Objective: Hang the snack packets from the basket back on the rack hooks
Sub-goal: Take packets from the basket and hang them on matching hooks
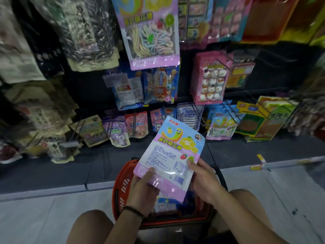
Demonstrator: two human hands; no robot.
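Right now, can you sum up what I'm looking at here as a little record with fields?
Place: shop rack with hanging packets
Held item: pastel snack packet, off the rack
Left hand: grips the packet's lower left corner
Right hand: grips its right edge
Basket: red, on the floor, another packet inside
Lookalike packet: hangs on the rack, top centre
Task state: held packet not yet hooked

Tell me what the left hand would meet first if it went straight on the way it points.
The left hand grips the marshmallow packet, so that leads. Straight on, up and away, the packet's top would likely reach the bottom-row hanging packets first, though depth is unclear.
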